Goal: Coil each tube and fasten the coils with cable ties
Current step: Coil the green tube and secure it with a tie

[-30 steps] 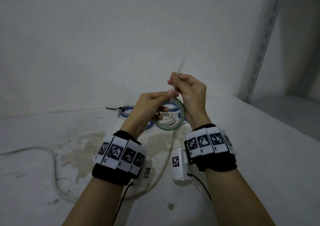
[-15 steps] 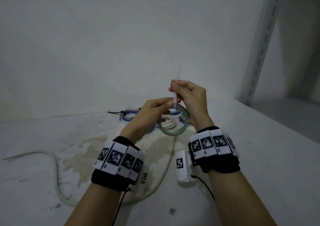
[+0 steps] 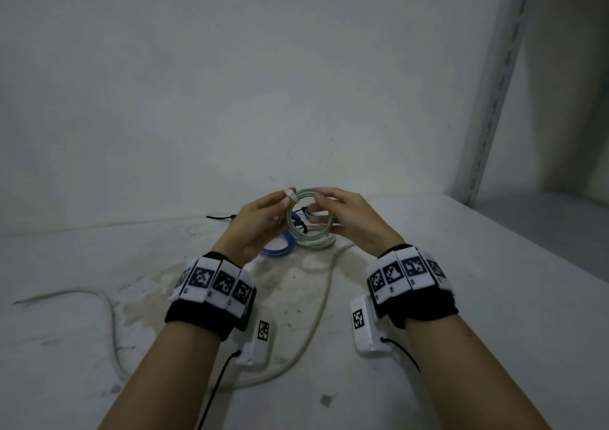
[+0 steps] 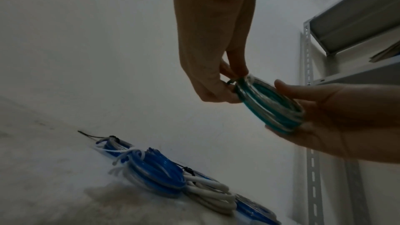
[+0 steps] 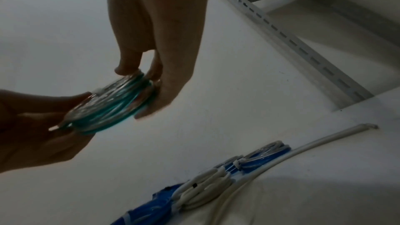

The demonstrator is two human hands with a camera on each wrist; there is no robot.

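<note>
A coil of clear green tube point(image 3: 305, 193) is held upright above the table between both hands. My left hand point(image 3: 284, 203) pinches its left side, right at a white cable tie point(image 3: 292, 195) wrapped round the strands. My right hand point(image 3: 319, 206) grips the opposite side with thumb and fingertips. The left wrist view shows the coil point(image 4: 272, 107) edge-on, several turns thick. In the right wrist view the coil point(image 5: 108, 105) carries the tie point(image 5: 97, 90), and a short white tail sticks out near my left palm.
Tied coils lie on the white table under the hands: a blue one point(image 3: 280, 246) and a white one point(image 3: 321, 242), with more blue behind. A loose white tube point(image 3: 318, 311) snakes across the table toward me. A slotted shelf upright point(image 3: 494, 83) stands at the right.
My right hand was pulling the tie's long white tail upward; now it has let go of the tail and holds the coil's right side. Both hands have dropped lower.
</note>
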